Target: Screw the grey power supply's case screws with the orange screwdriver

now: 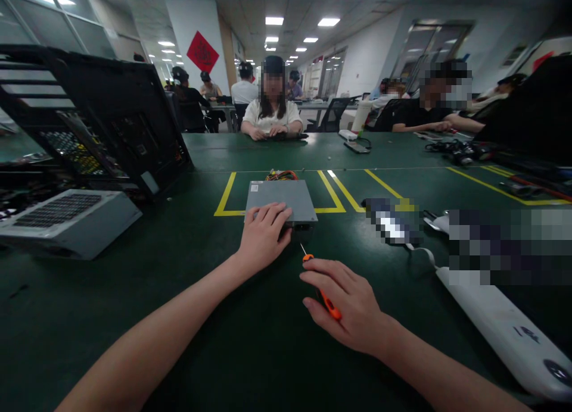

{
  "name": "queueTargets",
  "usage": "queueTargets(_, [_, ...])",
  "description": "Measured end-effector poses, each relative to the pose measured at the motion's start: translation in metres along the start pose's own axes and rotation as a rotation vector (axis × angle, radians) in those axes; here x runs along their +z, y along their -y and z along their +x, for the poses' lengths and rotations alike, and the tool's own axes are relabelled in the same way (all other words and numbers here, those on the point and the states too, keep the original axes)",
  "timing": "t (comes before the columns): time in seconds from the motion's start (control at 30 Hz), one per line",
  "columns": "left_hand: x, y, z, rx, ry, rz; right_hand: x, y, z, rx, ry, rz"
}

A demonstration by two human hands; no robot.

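Note:
A grey computer power supply [286,193] lies on the green table, with a bundle of coloured cables [282,175] at its far side. My left hand [264,236] grips its near edge, fingers over the top and thumb at the front face beside the socket. In my right hand [346,299] is a screwdriver [331,308] with an orange and dark handle, held loosely with the fingers bent round it. The thin metal tip points up toward the near face of the power supply and appears apart from it. Part of the handle is hidden by the fingers.
On the left stand a black computer case [147,120] and a second power supply [107,212]. To the right lie a white power bank-like device [496,322] and a phone [393,221]. Yellow tape [223,197] marks the table [214,364]. A person [272,114] sits opposite.

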State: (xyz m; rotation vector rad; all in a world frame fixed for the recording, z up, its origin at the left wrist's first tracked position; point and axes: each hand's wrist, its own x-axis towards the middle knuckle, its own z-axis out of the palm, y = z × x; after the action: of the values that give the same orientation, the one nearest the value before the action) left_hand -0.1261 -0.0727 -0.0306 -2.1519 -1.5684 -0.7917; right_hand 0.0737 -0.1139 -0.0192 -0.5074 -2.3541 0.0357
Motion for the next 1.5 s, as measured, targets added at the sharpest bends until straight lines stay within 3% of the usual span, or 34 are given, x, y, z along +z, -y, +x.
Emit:
queueTargets(0.1, [0.0,0.0003,-0.0002,0.007,0.013,0.006,0.0007,-0.0009,-0.0026,0.088,-0.031,0.07])
queueTargets(0.3, [-0.0004,0.0,0.0,-0.006,0.018,0.0,0.001,-0.0019,-0.0019,-0.001,0.019,-0.005])
queueTargets(0.47, [-0.0004,0.0004,-0.0002,-0.007,0.026,0.005,0.0022,-0.0025,-0.0037,0.123,-0.027,0.086])
queueTargets(0.63, [0.0001,0.0002,-0.0005,-0.011,0.028,0.002,0.0004,-0.0034,-0.0038,0.042,0.004,0.019])
queueTargets(0.8, [-0.0006,-0.0002,-0.0002,-0.011,0.029,0.006,0.0007,-0.0053,-0.0035,0.096,-0.04,0.125])
queueTargets(0.93, [-0.001,-0.0003,0.0001,-0.011,0.033,0.012,0.0004,-0.0053,-0.003,0.007,0.013,0.069])
queueTargets(1.13, [-0.0004,-0.0013,0.0007,-0.024,0.032,0.009,-0.0002,-0.0042,-0.0042,0.09,-0.029,0.123])
queueTargets(1.3, [-0.0008,-0.002,0.0013,-0.03,0.033,0.009,-0.0014,-0.0029,-0.0006,-0.022,-0.003,-0.012])
queueTargets(1.5, [-0.0003,-0.0024,0.0012,-0.035,0.033,0.023,0.003,-0.0025,-0.0039,0.114,-0.015,0.097])
